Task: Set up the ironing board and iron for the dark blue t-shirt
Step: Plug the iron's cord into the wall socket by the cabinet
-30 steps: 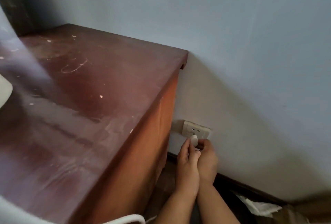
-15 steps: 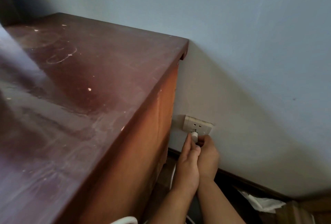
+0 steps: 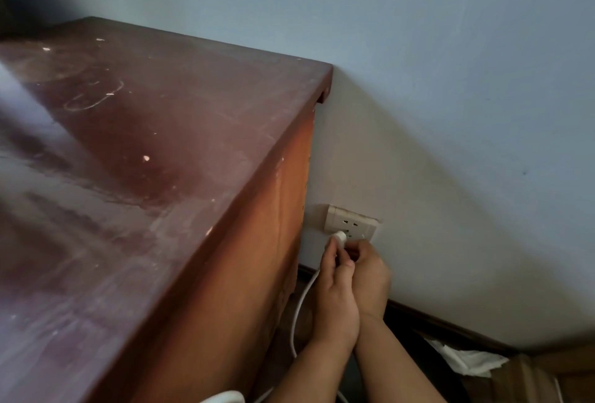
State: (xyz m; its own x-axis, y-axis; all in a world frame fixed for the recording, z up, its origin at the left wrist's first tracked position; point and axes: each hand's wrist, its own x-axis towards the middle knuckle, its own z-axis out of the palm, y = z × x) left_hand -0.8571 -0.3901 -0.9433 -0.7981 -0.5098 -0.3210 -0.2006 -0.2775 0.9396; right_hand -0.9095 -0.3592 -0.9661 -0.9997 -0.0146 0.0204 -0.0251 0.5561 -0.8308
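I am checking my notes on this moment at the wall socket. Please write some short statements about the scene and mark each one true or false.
1. Both hands are at the white plug. True: the left hand and the right hand hold it together.
2. The wall socket is mounted on the side of the wooden cabinet. False: it is on the wall, right of the wooden cabinet.
3. A white cord runs down from the plug. True.
4. The cord is black. False: it is white.
5. The ironing board is in view. False: none shows here.
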